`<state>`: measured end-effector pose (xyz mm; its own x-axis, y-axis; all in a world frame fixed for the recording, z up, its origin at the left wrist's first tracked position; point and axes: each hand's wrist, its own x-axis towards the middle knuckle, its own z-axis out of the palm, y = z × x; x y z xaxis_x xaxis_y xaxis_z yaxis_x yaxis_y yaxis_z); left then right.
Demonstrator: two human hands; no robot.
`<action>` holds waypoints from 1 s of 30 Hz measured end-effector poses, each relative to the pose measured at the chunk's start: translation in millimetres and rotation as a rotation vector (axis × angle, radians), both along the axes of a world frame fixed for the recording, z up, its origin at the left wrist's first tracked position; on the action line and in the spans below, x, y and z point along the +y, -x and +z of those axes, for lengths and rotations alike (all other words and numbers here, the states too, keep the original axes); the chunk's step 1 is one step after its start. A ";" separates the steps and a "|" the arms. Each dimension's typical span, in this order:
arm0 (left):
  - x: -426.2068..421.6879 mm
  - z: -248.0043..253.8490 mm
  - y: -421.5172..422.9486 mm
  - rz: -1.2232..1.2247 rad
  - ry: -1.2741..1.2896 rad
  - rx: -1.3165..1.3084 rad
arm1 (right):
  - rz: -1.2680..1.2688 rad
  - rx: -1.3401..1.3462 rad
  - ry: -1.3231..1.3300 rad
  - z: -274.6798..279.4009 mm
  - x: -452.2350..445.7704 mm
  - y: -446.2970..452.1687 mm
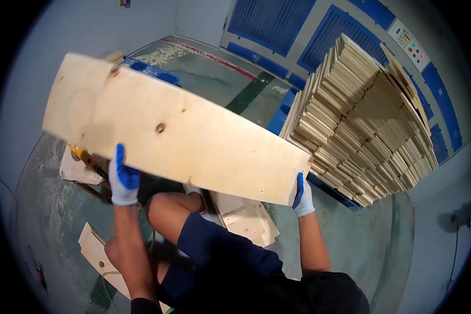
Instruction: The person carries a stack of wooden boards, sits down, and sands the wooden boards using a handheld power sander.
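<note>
A long, pale wooden board (193, 138) with several dark knots is held up in front of me, slanting down from upper left to lower right. My left hand (123, 178), in a white and blue glove, is closed on its lower edge, the thumb lying over the face. At the board's right end, my right hand (302, 196), gloved the same way, grips the corner with its thumb in front. The fingers of both hands are mostly hidden behind the wood.
A tall stack of boards (350, 125) stands on a blue pallet (332, 191) at the right. To the left, a yellow power tool (83, 155) rests on a low stool (70, 170). More boards (248, 222) lie on the floor by my legs, including one at lower left (97, 251).
</note>
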<state>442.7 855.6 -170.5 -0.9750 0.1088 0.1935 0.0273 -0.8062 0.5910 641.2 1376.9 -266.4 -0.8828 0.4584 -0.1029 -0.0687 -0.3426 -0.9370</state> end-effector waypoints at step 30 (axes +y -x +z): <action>328.3 203.5 -77.0 -0.374 -0.220 0.276 | 0.192 0.097 0.228 37.6 -29.2 -241.4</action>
